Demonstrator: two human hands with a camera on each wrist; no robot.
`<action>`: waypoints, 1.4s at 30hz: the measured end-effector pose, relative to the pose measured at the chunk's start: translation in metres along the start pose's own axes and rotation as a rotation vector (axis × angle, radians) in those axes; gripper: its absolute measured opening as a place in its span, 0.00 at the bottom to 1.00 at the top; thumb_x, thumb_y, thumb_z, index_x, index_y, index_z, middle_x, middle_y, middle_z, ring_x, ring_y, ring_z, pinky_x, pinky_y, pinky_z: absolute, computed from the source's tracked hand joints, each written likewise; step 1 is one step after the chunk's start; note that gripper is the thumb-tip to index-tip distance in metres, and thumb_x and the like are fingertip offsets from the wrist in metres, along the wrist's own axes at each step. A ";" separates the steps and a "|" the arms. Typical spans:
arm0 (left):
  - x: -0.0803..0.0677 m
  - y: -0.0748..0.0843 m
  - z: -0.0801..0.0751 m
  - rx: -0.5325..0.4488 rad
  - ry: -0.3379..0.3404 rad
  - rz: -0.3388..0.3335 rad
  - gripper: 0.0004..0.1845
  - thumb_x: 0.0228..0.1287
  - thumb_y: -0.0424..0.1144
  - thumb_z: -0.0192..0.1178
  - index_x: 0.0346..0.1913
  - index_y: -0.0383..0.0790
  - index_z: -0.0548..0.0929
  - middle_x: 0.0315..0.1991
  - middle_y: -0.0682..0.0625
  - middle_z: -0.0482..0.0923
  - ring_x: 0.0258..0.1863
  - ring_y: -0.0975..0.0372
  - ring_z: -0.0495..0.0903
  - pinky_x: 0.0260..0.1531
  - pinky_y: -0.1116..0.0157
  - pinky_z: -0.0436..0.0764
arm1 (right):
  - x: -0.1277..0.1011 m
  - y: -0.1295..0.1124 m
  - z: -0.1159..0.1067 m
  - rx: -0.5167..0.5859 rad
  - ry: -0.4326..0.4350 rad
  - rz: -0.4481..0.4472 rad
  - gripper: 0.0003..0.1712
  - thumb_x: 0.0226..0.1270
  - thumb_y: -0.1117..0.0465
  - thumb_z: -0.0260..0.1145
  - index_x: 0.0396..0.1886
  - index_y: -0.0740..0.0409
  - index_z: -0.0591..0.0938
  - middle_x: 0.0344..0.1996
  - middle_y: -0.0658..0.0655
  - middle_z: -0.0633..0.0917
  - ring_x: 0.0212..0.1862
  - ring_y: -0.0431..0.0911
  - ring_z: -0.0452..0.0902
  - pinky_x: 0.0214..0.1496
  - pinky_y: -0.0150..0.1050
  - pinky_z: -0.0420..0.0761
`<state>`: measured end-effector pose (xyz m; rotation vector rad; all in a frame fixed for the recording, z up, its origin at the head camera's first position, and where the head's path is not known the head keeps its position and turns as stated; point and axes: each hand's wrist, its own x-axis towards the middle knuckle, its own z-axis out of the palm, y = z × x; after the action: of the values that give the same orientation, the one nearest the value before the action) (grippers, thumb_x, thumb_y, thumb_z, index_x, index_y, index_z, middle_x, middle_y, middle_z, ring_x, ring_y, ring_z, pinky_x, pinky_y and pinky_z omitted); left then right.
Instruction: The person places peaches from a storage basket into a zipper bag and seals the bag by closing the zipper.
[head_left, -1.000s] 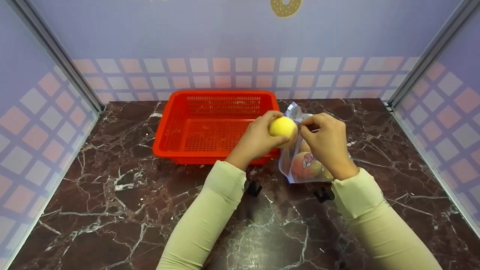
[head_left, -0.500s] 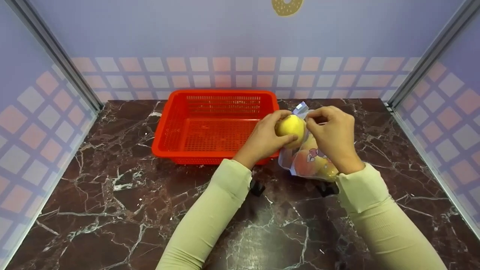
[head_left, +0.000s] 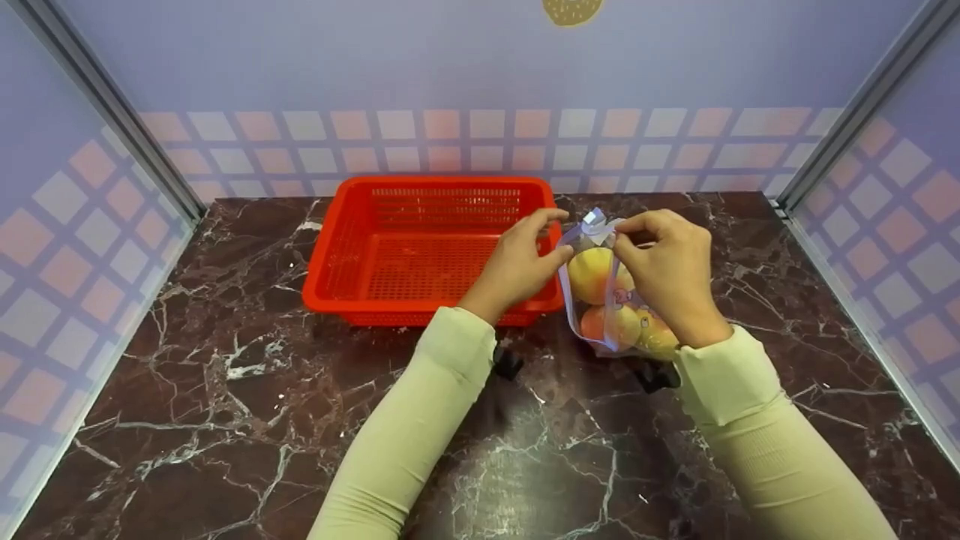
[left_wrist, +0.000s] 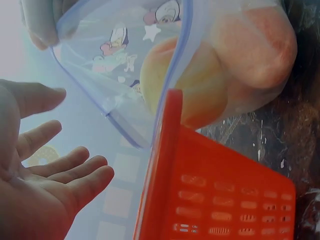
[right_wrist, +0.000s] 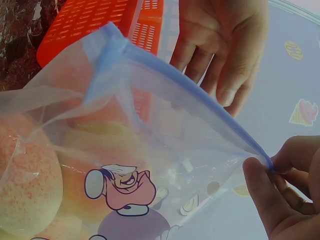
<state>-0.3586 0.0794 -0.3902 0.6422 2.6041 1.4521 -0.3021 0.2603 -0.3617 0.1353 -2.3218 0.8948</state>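
A clear zip-top bag (head_left: 568, 304) with purple edges and cartoon prints stands right of the red basket, its mouth spread apart. Inside it a yellow round fruit (head_left: 589, 271) lies over several pink-and-yellow ones, among them a pink fruit (left_wrist: 257, 47) in the left wrist view. My right hand (head_left: 671, 270) pinches the bag's zip edge between thumb and forefinger, pulling it taut in the right wrist view. By the opposite side of the opening is my left hand (head_left: 514, 266), fingers spread and holding nothing. In the left wrist view its palm faces the opening.
A red plastic basket (head_left: 375, 306) with slotted walls stands left of the bag, close against it, and no fruit shows in it. The dark marbled tabletop (head_left: 225, 420) reaches back to a tiled-pattern wall (head_left: 420, 127), with side panels left and right.
The yellow fruit has gone from my left hand into the bag, and the left fingers have let go and drawn back. My right hand has moved slightly right and up, still pinching the bag.
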 end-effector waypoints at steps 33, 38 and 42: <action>0.054 -0.002 0.020 0.148 -0.122 0.069 0.17 0.66 0.32 0.51 0.51 0.50 0.86 0.55 0.54 0.81 0.43 0.62 0.75 0.45 0.69 0.77 | -0.013 -0.002 -0.003 0.038 -0.050 -0.035 0.06 0.55 0.70 0.65 0.29 0.62 0.88 0.32 0.55 0.86 0.33 0.43 0.84 0.35 0.29 0.83; 0.055 -0.001 0.017 0.125 -0.093 0.069 0.16 0.67 0.31 0.51 0.48 0.45 0.87 0.49 0.52 0.83 0.41 0.61 0.76 0.44 0.69 0.78 | -0.020 -0.002 0.002 0.062 -0.074 -0.005 0.11 0.54 0.71 0.65 0.38 0.61 0.86 0.35 0.56 0.80 0.33 0.43 0.82 0.34 0.21 0.78; 0.056 -0.003 0.018 0.102 -0.070 0.064 0.15 0.67 0.32 0.51 0.48 0.44 0.87 0.48 0.51 0.84 0.43 0.61 0.77 0.46 0.69 0.80 | -0.027 0.000 0.005 0.062 -0.090 0.020 0.25 0.51 0.70 0.68 0.52 0.58 0.81 0.37 0.58 0.78 0.33 0.45 0.82 0.36 0.33 0.83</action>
<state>-0.4055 0.1148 -0.3954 0.7795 2.6404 1.2953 -0.2833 0.2539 -0.3811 0.1827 -2.3830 0.9902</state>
